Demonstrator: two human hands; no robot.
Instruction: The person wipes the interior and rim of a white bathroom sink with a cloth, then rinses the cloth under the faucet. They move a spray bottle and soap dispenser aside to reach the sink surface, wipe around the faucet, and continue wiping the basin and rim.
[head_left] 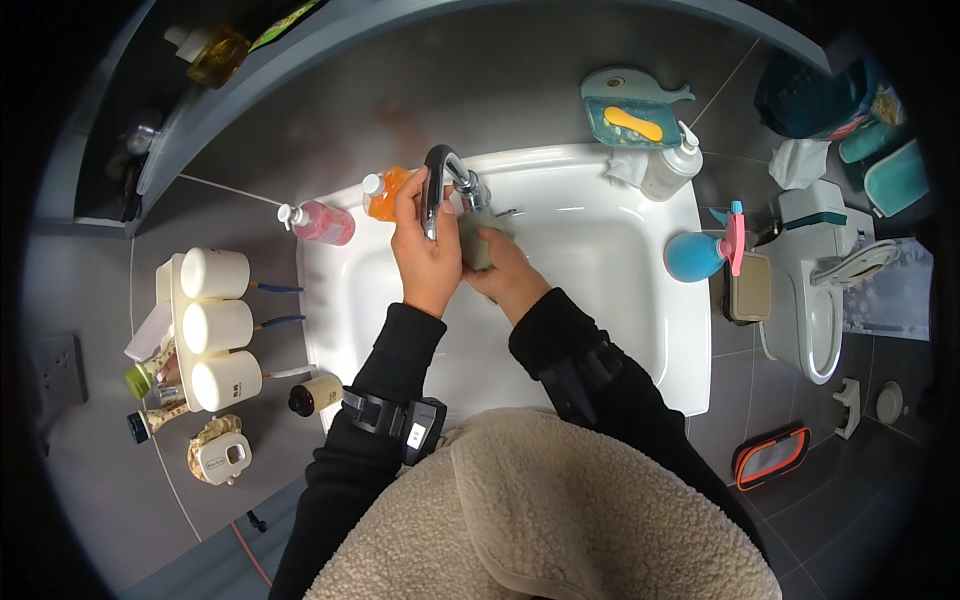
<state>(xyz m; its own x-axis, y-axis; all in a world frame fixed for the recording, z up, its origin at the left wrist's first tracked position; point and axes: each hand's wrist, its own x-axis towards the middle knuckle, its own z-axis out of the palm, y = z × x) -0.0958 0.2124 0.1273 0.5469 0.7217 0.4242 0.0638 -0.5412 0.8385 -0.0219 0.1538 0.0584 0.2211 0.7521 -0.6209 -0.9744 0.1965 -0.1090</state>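
Note:
My left hand (424, 262) is at the curved chrome faucet (434, 185), fingers to the left of the spout and thumb to the right, closed about it. In my right hand (512, 278) is a soft greyish-green cloth or sponge (483, 243), whose exact kind I cannot make out. It is pressed near the faucet's base, close beside my left hand. Both hands are over the far part of the white sink (560, 345). An orange bottle with a white cap (385, 193) stands just left of my left fingers.
On the sink's left rim is a pink pump bottle (325, 222). A white pump bottle (670, 170) and a blue spray bottle (697, 256) stand on the right. Three white cups (218, 328) hang at the left wall. A whale-shaped soap holder (615, 105) is behind the sink.

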